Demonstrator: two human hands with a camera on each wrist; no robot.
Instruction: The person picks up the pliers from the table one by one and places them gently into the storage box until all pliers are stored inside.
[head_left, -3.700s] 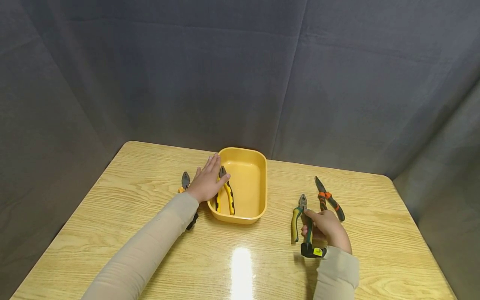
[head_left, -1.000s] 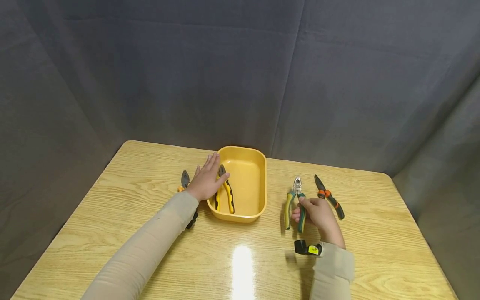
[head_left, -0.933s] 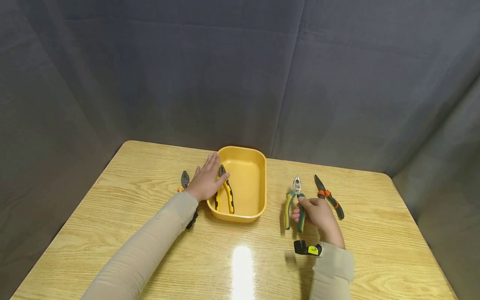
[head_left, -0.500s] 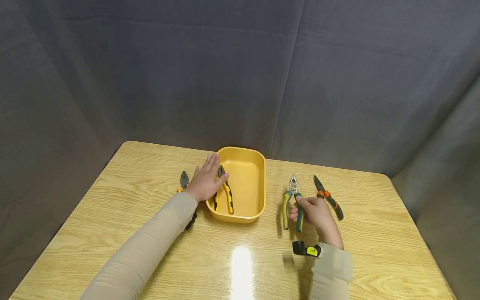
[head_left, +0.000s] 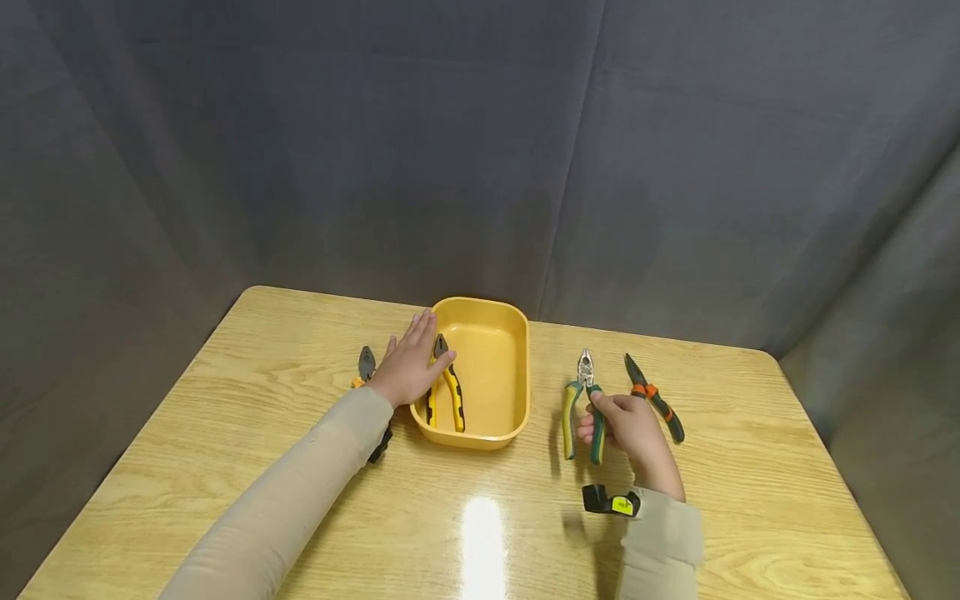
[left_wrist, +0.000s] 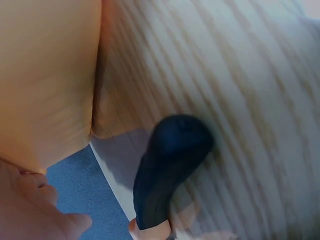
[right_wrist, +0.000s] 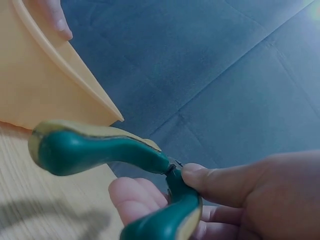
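In the head view, my left hand lies with straight fingers along the left rim of a yellow plastic bin. Inside the bin, by that hand, is a pair of yellow-and-black pliers. My right hand pinches the right handle of green-and-yellow combination pliers, thumb on top. Their handles are spread and their shadow falls apart from them on the table. The right wrist view shows the thumb close to the pivot of the green pliers, with the bin wall beyond.
Long-nose pliers with orange-and-dark handles lie on the wooden table right of my right hand. Left of the bin lie dark-jawed pliers, partly hidden by my left arm; a black handle shows in the left wrist view. A grey curtain stands behind.
My right hand has shifted the green-and-yellow pliers forward and left, off the table and nearer the bin. In the last half second it barely moves. The left hand stays at the rim.
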